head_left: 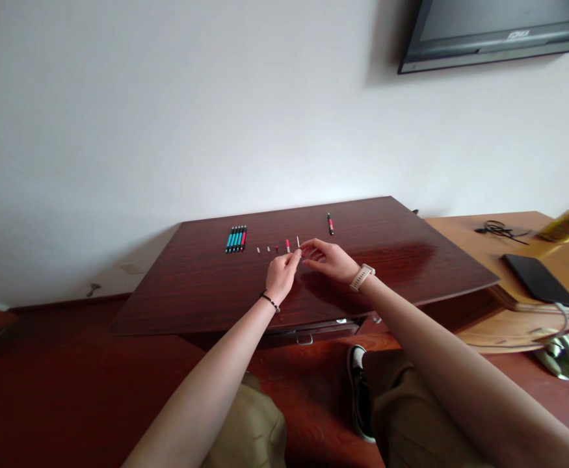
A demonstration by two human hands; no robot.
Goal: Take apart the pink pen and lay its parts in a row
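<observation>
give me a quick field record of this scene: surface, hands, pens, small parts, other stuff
surface: dark red-brown wooden table top
left hand: fingertips pinch a small part, too small to identify
right hand: fingers meet the left hand's; pale watch on the wrist
pens: row of teal and pink pens at back left; single pink and black pen at back right
small parts: line of tiny pen pieces just beyond the hands
other: black phone on the lighter wooden desk; wall-mounted screen

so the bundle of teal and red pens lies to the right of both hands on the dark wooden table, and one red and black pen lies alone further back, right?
Not quite. In the head view the bundle of teal and red pens lies to the left of both the left hand and the right hand, on the dark wooden table. The single red and black pen does lie alone further back.
</observation>
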